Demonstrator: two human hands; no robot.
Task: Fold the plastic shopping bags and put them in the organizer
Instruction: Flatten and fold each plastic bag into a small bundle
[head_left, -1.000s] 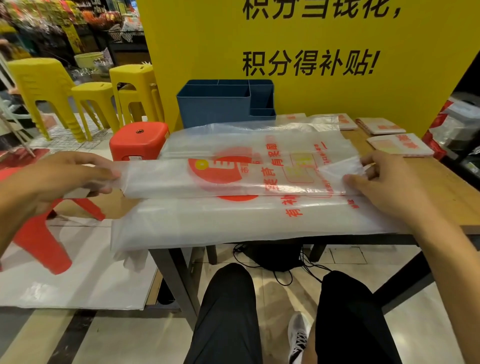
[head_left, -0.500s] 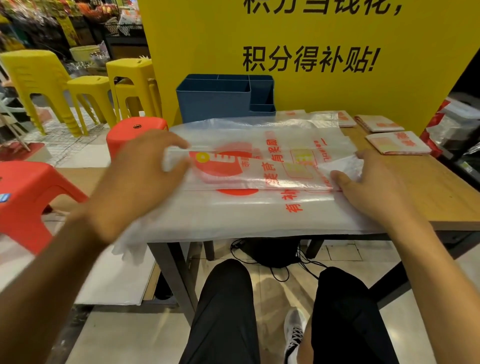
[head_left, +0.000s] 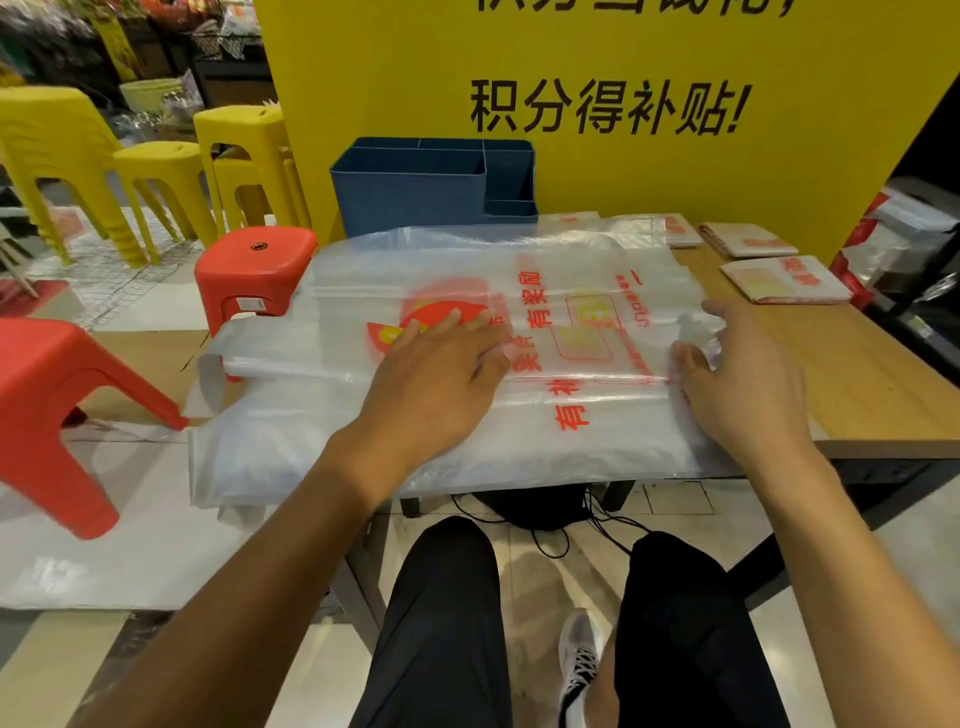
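The left hand (head_left: 441, 374) lies flat, fingers straight, pressing the folded plastic bag (head_left: 545, 332) on the bench (head_left: 857, 384); the right hand (head_left: 737, 379), relaxed and spread, touches its right end. Behind stands the blue organizer (head_left: 415, 192), folded bags (head_left: 784, 278) to the right, red stool (head_left: 254, 270) left

Left hand (head_left: 436, 374) is flat, palm down, fingers stretched forward. Right hand (head_left: 737, 379) has fingers loosely spread, thumb out. Both forearms reach forward

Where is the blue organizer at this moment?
In the head view, the blue organizer stands at the table's far left end, against the yellow board, just behind the spread plastic bag.
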